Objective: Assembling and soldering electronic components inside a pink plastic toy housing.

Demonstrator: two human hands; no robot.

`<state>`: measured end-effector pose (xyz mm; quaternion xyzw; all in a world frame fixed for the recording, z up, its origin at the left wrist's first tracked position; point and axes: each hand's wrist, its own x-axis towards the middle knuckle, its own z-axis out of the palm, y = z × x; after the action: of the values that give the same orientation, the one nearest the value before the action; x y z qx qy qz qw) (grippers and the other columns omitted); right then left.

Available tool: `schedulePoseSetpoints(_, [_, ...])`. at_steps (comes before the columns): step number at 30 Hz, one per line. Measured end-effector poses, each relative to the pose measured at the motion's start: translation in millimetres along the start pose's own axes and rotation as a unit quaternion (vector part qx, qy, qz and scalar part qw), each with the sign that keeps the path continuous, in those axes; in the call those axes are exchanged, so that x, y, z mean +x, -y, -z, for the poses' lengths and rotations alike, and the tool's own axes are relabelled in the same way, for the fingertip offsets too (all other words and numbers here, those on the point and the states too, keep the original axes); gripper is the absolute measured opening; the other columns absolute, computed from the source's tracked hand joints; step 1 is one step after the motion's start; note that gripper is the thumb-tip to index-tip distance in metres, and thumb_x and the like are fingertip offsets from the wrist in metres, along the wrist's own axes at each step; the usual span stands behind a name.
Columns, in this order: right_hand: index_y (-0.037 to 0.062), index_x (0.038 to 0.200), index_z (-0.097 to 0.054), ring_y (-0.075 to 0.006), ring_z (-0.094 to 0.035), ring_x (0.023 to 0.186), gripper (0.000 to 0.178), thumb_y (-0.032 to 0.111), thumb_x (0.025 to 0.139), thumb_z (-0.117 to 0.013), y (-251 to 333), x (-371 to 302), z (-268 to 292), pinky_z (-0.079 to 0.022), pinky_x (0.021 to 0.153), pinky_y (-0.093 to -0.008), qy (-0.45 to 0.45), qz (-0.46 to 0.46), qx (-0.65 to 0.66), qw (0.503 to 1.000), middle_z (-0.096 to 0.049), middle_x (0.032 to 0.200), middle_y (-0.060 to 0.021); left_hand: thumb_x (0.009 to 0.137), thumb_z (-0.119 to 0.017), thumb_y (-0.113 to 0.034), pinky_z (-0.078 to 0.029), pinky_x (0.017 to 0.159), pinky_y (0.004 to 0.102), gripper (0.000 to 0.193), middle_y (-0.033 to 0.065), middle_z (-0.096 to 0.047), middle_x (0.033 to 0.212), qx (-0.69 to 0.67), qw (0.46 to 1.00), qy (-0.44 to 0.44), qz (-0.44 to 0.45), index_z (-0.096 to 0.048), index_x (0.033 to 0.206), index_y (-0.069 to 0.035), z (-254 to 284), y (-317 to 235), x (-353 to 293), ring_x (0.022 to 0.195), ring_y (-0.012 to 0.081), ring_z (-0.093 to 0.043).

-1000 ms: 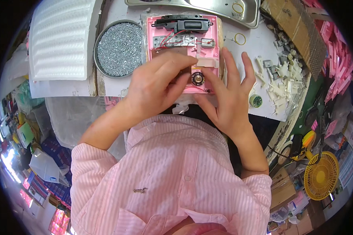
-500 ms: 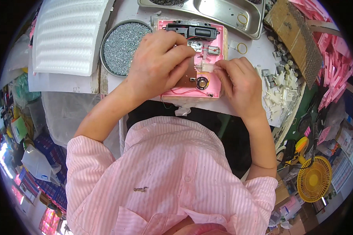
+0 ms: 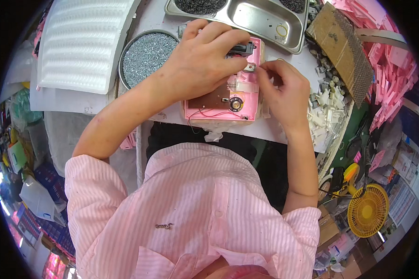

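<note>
A pink plastic casing (image 3: pixel 252 111) lies open in front of me, holding a brown board (image 3: pixel 207 100), a round speaker (image 3: pixel 236 104), a white block (image 3: pixel 247 86) with a spring beside it, and thin red wires. My left hand (image 3: pixel 202 58) arches over its upper part, index finger and thumb on either side of a long black plastic part (image 3: pixel 247 49), mostly hidden beneath the hand. At the casing's right edge, my right hand (image 3: pixel 286 88) has thumb and index finger pressed together beside a small metal motor (image 3: pixel 250 68). What sits between those fingertips is hidden.
A round tin of small screws (image 3: pixel 146 56) stands left, beside a white ribbed foam sheet (image 3: pixel 83 44). Behind is a metal tray (image 3: pixel 260 21) with dark small parts. White plastic pieces (image 3: pixel 328 114), a cardboard flap (image 3: pixel 342 46) and pink parts (image 3: pixel 391 79) lie right.
My left hand has shifted up and right, from the middle of the casing onto the black part. My right hand has moved slightly up, from the white block to beside the motor.
</note>
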<state>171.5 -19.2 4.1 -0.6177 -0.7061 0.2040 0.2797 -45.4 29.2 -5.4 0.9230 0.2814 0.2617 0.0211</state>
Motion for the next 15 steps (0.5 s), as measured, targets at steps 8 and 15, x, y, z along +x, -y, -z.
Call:
schedulePoseSetpoints(8, [0.0053,0.078,-0.066,-0.0327,-0.065,0.063,0.029,0.033,0.080,-0.072,15.6,14.4,-4.6,-0.051,0.060,-0.0442,0.044,0.032,-0.190,0.980,-0.066,0.070,-0.0124,0.078,-0.074,-0.023,-0.034,0.099,0.0444,0.018,0.0018,-0.060,0.125,0.035,0.998,-0.020,0.050,-0.074,0.097,-0.022,0.2,-2.5,-21.2,0.113,0.0249,-0.053])
schedulePoseSetpoints(15, [0.0016,0.083,-0.063,-0.0364,-0.067,0.068,0.022,0.023,0.081,-0.067,9.3,24.0,0.8,-0.053,0.063,-0.0476,0.118,-0.015,-0.105,0.987,-0.066,0.072,-0.0181,0.077,-0.075,-0.024,-0.036,0.095,0.0431,0.019,0.0012,-0.061,0.118,0.006,0.999,-0.035,0.026,-0.074,0.095,-0.019,4.7,-0.3,-23.1,0.107,0.0232,-0.055])
